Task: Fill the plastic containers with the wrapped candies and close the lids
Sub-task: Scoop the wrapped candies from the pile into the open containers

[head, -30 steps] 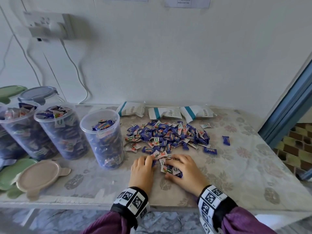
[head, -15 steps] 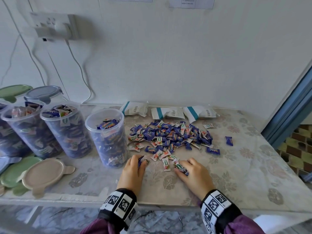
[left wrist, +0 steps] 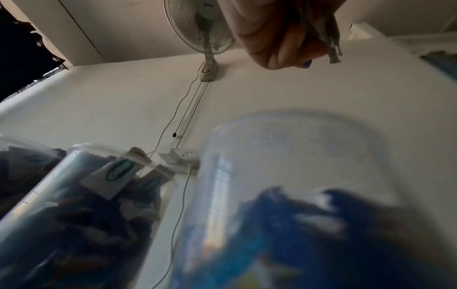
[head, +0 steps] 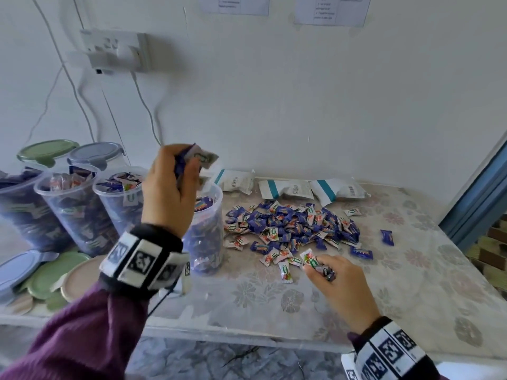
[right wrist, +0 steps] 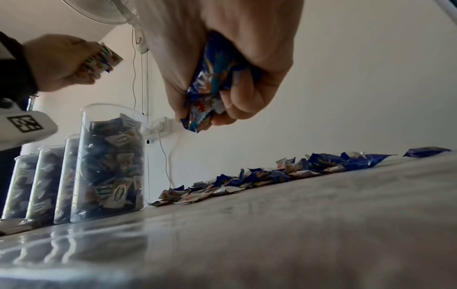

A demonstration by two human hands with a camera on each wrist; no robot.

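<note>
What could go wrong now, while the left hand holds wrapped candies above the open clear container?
The left hand grips blue-and-white wrapped candies above the nearly full clear plastic container; dropped ones may bounce off its heaped contents onto the floral table cover. The left forearm hangs close beside that container and could knock it over. The right hand pinches a loose bunch; some may slip out.

Containers (head: 208, 231) lower left: clear smooth plastic. Candy wrappers (head: 290, 226) centre: glossy crinkled foil-like film. Worktop (head: 411, 283): glossy floral plastic-looking cover. Lids (head: 46, 275) lower left: matt plastic. Sleeve (head: 82, 338): purple knit cloth.
</note>
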